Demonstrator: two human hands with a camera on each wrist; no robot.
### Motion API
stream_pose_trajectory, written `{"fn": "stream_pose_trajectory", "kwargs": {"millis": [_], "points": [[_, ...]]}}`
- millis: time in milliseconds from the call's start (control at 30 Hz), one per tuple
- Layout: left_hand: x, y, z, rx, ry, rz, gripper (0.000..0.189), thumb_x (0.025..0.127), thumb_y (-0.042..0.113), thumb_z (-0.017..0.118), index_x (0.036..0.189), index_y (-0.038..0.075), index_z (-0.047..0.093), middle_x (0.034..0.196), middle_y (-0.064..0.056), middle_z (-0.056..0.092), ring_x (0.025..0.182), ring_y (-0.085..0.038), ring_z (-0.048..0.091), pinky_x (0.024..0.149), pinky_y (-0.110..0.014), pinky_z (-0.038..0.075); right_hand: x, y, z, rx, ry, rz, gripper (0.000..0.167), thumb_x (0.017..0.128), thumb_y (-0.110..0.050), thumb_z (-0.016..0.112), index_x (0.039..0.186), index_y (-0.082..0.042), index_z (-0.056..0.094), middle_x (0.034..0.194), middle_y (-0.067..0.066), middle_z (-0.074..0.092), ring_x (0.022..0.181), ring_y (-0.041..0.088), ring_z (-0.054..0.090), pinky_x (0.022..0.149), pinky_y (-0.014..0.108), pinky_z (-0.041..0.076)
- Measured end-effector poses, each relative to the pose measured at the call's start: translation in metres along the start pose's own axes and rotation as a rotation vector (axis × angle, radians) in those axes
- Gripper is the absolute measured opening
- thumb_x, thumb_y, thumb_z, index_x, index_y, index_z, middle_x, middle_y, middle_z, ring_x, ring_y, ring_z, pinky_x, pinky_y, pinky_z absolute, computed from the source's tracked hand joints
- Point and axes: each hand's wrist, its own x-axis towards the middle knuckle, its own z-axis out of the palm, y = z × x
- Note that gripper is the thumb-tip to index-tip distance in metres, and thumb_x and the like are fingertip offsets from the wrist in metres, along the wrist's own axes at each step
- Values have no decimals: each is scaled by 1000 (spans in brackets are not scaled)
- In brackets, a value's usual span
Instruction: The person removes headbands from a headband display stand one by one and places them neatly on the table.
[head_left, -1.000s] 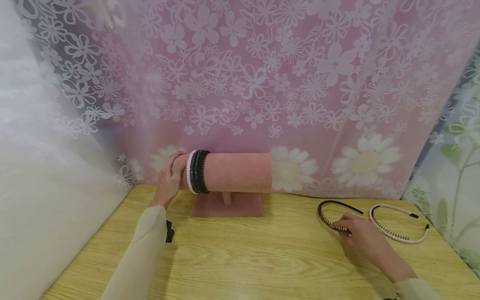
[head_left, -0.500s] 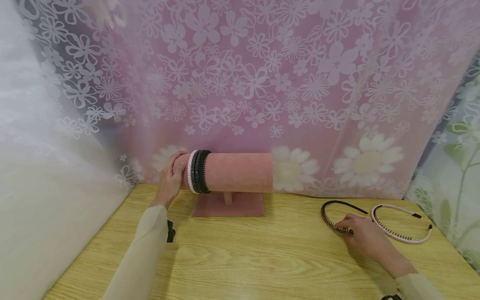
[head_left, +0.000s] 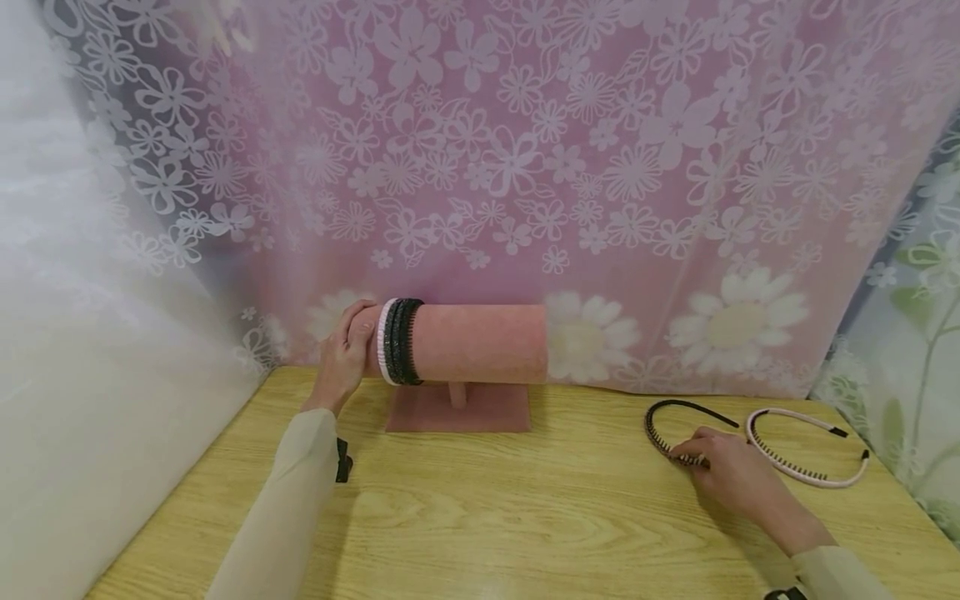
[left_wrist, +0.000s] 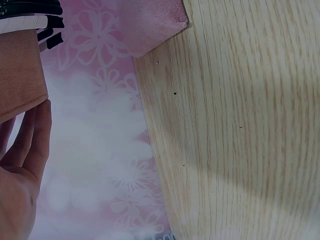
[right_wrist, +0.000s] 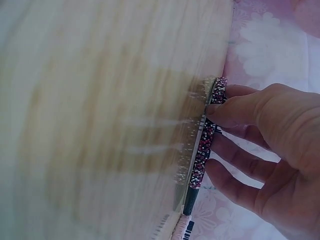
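Observation:
My left hand (head_left: 341, 358) grips the left end of a pink plush headband stand (head_left: 480, 343), a horizontal roll on a flat base. Beside those fingers, a white headband (head_left: 383, 342) and several black glittery headbands (head_left: 402, 342) sit around the roll. Over at the right, my right hand (head_left: 738, 475) pinches a dark toothed headband (head_left: 654, 429) between thumb and fingers. Red and silver glitter covers this headband (right_wrist: 202, 155) in the right wrist view, where it stands on edge at the tabletop. A pale pink toothed headband (head_left: 840, 484) lies just beyond the right hand.
The wood-grain table (head_left: 480, 517) ends at the back against a pink flowered curtain (head_left: 480, 167). White sheeting (head_left: 112, 375) hangs along the left side. A green-patterned curtain (head_left: 922, 375) borders the right edge.
The whole scene shifts slightly rightward in the head view. Both hands keep their holds on the stand and the dark headband.

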Motion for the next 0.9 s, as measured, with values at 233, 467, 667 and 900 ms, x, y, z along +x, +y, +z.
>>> {"fn": "stream_pose_trajectory", "kwargs": {"millis": [233,467,667,900], "points": [[1,-1,0,-5,-5,-2,48,107,56,37,147,33,51,150,-8,57,122,-38,62,104,-60,45,2,2,2,-3,33,-23,30,76,1,83,98,-20,82,86,-5,69,63,8,57,54,24,39],[2,0,0,-13,0,-1,48,106,56,38,146,33,52,149,-7,58,122,-37,62,104,-59,45,2,5,2,20,5,-7,28,77,0,81,98,-18,82,86,-6,69,67,10,60,56,25,44],[1,-1,0,-9,0,3,49,107,56,38,147,32,52,150,-7,57,123,-38,62,105,-59,45,0,5,-4,101,-59,62,21,86,-10,77,106,-13,79,95,1,73,77,16,68,62,31,54],[1,0,-1,-10,1,-1,49,106,57,37,146,33,52,148,-8,58,118,-38,64,103,-59,46,-3,3,-14,141,-2,115,25,93,-18,74,116,-8,76,108,13,74,87,30,71,65,43,55]]}}
